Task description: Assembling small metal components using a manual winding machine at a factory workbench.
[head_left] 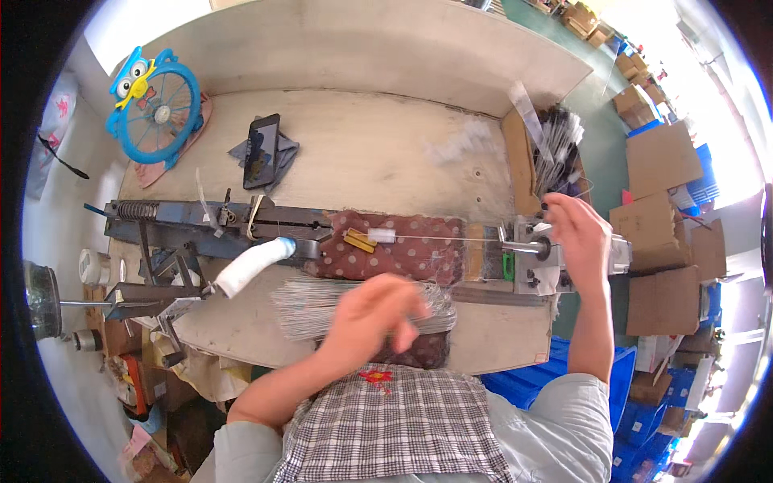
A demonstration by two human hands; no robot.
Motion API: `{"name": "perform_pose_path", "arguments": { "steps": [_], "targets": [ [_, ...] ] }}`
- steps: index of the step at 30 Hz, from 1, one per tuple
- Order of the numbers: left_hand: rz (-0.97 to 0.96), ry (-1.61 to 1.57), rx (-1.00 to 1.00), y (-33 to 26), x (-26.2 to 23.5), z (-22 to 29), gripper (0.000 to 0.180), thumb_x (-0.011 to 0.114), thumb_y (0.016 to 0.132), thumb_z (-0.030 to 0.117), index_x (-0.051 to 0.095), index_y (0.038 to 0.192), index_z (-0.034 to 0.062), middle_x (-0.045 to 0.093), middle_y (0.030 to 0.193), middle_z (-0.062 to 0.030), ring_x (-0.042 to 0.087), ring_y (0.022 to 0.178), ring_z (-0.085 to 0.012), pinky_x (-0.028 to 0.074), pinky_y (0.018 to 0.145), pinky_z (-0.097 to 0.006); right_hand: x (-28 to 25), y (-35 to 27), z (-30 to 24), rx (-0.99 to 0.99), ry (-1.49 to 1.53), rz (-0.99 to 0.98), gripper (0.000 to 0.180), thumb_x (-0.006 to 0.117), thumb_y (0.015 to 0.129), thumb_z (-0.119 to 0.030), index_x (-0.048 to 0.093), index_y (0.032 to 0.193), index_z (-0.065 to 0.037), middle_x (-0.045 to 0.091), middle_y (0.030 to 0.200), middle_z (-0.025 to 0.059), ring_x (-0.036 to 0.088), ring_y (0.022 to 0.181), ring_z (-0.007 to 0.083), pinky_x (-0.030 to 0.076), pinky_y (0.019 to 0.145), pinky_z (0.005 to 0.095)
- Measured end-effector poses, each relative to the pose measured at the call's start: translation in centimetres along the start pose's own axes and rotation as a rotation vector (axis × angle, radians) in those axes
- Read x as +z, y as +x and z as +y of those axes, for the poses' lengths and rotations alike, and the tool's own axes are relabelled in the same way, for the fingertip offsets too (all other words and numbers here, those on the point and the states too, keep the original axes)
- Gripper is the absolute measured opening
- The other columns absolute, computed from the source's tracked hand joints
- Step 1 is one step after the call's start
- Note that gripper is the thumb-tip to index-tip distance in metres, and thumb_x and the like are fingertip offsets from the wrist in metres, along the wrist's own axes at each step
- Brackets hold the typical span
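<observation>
My left hand rests with curled fingers on a bundle of thin metal wires lying at the near edge of the wooden bench; its grip is hidden by the back of the hand. My right hand reaches to the grey metal fixture at the bench's right end, fingers at a thin wire stretched leftward over a brown dotted cloth pad. A long dark metal jig with a white-wrapped lever handle runs along the left.
A black phone leans on a grey cloth at the back. A blue cartoon fan stands far left. A bag of dark strips lies at the right rear. Cardboard boxes and blue crates stand on the floor to the right.
</observation>
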State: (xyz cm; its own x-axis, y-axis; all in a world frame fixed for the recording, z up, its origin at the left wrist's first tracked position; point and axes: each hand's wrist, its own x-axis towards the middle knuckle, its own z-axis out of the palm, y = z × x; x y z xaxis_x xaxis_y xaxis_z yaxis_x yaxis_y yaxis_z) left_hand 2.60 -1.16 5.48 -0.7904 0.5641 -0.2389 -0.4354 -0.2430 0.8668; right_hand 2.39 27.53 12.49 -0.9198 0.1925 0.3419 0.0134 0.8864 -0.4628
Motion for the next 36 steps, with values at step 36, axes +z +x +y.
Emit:
{"name": "perform_pose_path", "arguments": {
  "steps": [36],
  "targets": [
    [0.49,-0.759,-0.236,-0.7,-9.0,-4.9,0.04,0.052,0.091,0.043,0.067,0.081,0.0072,0.062,0.068,-0.0053,0.057,0.061,-0.0189,0.047,0.058,-0.035,16.7,1.3,-10.3,-0.62,0.326,-0.262,0.003,0.065,0.072,-0.013,0.066,0.074,-0.011,0.063,0.071,-0.0004,0.057,0.076,0.0224,0.049,0.063,0.0361]
  ]
}}
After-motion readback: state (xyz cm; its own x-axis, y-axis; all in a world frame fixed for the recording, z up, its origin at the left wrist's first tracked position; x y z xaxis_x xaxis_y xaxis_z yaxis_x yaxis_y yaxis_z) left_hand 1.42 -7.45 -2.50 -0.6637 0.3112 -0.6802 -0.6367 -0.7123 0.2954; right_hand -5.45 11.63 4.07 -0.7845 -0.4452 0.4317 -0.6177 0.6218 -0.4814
